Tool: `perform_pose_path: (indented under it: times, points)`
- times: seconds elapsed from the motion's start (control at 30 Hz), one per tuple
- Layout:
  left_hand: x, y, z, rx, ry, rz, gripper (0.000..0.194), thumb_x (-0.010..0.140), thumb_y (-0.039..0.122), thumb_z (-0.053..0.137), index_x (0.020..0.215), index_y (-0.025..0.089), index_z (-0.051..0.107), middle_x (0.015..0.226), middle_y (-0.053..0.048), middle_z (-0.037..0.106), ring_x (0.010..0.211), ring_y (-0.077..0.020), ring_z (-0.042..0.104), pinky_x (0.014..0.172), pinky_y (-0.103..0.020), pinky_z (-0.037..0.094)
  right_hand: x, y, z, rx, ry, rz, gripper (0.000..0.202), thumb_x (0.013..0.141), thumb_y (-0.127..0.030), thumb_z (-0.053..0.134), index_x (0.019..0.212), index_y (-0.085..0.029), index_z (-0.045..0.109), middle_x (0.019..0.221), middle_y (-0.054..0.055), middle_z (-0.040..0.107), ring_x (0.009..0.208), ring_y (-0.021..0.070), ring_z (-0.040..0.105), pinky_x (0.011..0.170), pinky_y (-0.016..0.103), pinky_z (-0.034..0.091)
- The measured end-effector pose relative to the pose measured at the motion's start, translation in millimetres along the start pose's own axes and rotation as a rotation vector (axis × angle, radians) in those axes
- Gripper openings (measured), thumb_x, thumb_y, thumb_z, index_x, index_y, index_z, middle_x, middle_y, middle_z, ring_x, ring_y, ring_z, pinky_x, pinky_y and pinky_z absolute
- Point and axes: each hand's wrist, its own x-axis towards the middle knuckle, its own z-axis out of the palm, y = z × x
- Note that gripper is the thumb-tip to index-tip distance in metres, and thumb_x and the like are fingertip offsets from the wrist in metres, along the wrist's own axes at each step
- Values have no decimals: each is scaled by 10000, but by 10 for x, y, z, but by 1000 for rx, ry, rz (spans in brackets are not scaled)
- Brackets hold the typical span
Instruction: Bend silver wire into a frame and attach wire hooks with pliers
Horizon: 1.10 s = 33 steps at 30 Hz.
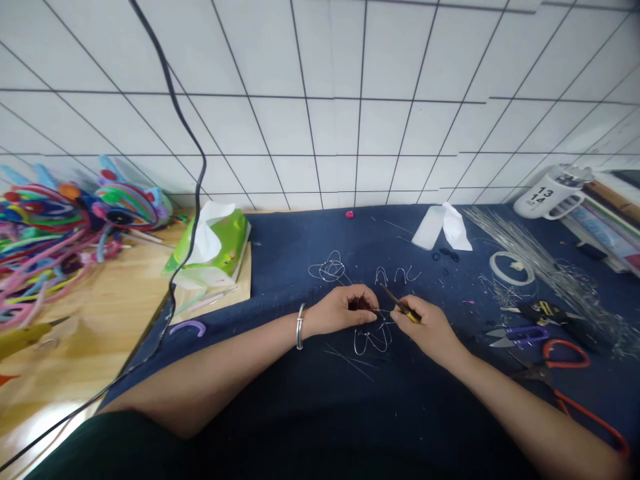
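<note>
My left hand (350, 308), with a silver bracelet at the wrist, pinches a bent wire piece (373, 341) between thumb and fingers. Its thin loops hang below the fingertips. My right hand (427, 330) is closed around a slim pointed tool (409, 313) with a yellow and dark handle; its exact kind is unclear. The tool's tip points up and left, and the right fingertips are close to the wire at my left hand. Behind the hands lie a tangled wire coil (333, 268) and small curved wires (400, 275). Straight wire lengths (350, 359) rest in front of the left hand.
Purple-handled snips (525, 335), orange-handled scissors (567, 353) and black pliers (545, 310) lie at right, near a wire bundle (530, 253) and white spool (513, 269). A mug (550, 195) stands behind. At left are a tissue pack (235, 247), black cable (200, 180) and colourful pipe-cleaner figures (130, 203).
</note>
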Motion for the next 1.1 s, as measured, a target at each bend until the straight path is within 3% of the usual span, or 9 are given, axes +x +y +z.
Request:
perform_pose_path:
  times: [0.17,0.33,0.47,0.7,0.87,1.1]
  points:
    - [2,-19,15,16,82,-26,151,770,263,539,851,136,547,725,-7,540,612,-75,492,602,-241,441,-6,-33,-27,21,-18,23,184,769,-349,441,740,-193,533,624,-20,486,580,106,449,536,223,329]
    - [4,-8,13,48,156,-17,121,774,250,530,808,135,547,678,4,518,556,-60,449,533,-211,398,40,28,-105,-57,-44,-44,231,797,-383,409,773,-199,546,661,-14,524,599,109,476,545,222,339]
    - [-3,-2,12,75,203,-12,110,767,241,532,788,134,544,668,6,507,545,-56,422,508,-201,369,139,208,-249,-386,104,-130,265,810,-423,397,835,-205,546,730,15,546,660,134,502,563,236,340]
    - [-1,-46,-2,92,263,-3,108,772,243,520,779,136,532,662,6,497,537,-54,402,491,-195,356,230,474,-512,-866,160,-62,362,831,-482,323,841,-202,551,716,48,532,685,170,514,521,246,299]
    - [7,-60,6,104,244,-5,107,774,246,516,787,141,531,649,13,485,530,-53,401,487,-192,363,276,552,-522,-895,102,-12,364,829,-487,314,825,-210,550,717,40,532,663,159,513,499,241,272]
    - [17,-83,11,118,235,12,95,769,231,510,791,142,537,634,20,471,526,-53,397,486,-189,363,288,559,-582,-967,120,6,348,825,-489,322,813,-213,534,727,40,528,676,170,511,521,250,271]
